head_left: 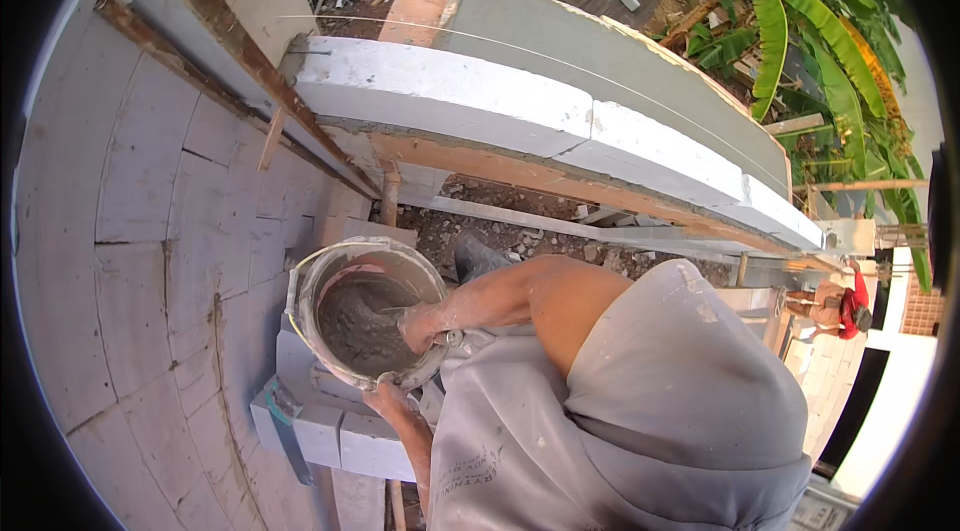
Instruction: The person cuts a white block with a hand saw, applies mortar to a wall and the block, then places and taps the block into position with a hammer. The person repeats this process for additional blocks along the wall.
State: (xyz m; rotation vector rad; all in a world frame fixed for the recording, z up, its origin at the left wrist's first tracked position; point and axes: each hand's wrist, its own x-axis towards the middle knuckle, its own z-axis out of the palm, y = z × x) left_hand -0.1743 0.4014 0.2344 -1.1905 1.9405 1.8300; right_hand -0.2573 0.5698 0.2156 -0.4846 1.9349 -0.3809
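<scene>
L hand (390,397) grips bucket (303,316); R hand (421,327) at mortar (360,333), grip unclear; shirt (640,431) w/ txt.

Mortar (352,319) in bucket (420,273); right-hand fingers (414,329) inside, left-hand fingers (382,395) at rim. Blocks (368,441) below bucket in view. Block wall (145,301) at left. Block course (450,96) across top, metal bars (235,41) between it and wall. Rubble (465,206) between course and bucket. Banana plants (840,81) beyond course, upper right. Co-worker (852,309) far right.
</scene>
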